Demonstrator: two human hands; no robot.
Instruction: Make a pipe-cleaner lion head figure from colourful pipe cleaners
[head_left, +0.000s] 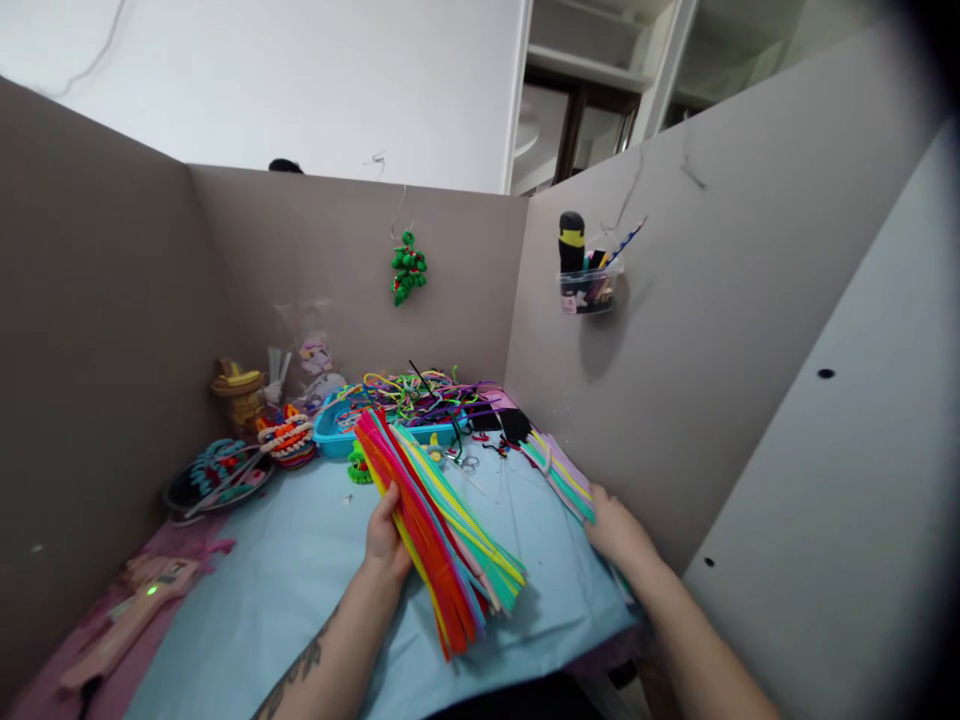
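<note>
A thick bundle of colourful pipe cleaners (pixel 442 540), red, orange, yellow, pink and turquoise, is held by my left hand (pixel 388 535) above the middle of the table. My thumb lies across its left side, and the fingers are hidden beneath. At the right, my right hand (pixel 619 530) is closed around the near part of a smaller bundle of lilac, turquoise and yellow pipe cleaners (pixel 559 474). That bundle lies by the right partition, with one pale strand across it. Its lower end is partly covered by my hand.
A blue tray (pixel 326 440) heaped with loose pipe cleaners stands at the back. A dark bowl (pixel 176 498) and a pink glue gun (pixel 135 620) are on the left. Scissors (pixel 466 462) lie before the tray. Grey partitions (pixel 360 260) enclose the table; a clear cup (pixel 589 292) hangs at right.
</note>
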